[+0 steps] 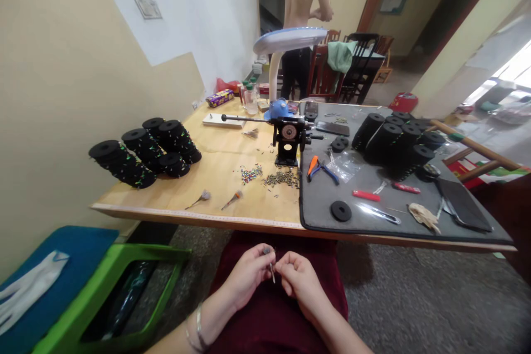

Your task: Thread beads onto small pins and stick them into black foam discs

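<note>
A: Where's the thin grey metal pin [271, 272]?
B: Over the lap, below the wooden desk [215, 177]; left hand [248, 272] & right hand [299, 279] each pinch it, fingertips close for control.

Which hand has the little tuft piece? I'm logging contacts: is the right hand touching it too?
Touching. The head view shows the left hand and right hand meeting fingertip to fingertip over the lap, both pinching the small tuft piece with no gap.
</note>
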`<state>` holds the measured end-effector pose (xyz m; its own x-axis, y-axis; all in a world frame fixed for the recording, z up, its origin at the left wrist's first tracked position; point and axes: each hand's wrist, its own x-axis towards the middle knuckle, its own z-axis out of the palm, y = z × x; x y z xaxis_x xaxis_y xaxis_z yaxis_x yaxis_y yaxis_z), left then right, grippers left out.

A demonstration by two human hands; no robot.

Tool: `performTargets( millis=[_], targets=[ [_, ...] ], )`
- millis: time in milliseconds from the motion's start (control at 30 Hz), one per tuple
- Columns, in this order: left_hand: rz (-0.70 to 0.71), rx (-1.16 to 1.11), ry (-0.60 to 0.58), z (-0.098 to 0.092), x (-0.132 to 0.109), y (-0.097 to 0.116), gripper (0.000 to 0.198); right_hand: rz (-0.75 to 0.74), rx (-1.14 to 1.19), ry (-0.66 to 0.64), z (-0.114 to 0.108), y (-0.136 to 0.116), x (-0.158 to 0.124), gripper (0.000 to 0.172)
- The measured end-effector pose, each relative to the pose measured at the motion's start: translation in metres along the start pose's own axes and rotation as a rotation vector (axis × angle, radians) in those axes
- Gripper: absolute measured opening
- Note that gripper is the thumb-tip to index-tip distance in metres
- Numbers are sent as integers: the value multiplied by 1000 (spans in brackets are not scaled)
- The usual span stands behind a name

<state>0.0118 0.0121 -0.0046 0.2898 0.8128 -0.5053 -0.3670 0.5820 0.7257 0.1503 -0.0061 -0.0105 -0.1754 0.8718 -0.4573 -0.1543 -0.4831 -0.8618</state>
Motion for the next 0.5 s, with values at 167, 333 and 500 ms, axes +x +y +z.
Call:
performTargets(
  millis=[167, 333, 500],
  targets=[
    [-14, -36, -21, -2, 1, -2, 23, 7, -9, 3, 1, -2, -1, 22],
    [0, -2, -22, 0, 0, 1, 24, 10, -13, -3, 1, -1, 0, 22],
    [8, 27, -23, 2, -1, 2, 24, 18, 0, -9, 1, -1, 0, 24]
  ],
)
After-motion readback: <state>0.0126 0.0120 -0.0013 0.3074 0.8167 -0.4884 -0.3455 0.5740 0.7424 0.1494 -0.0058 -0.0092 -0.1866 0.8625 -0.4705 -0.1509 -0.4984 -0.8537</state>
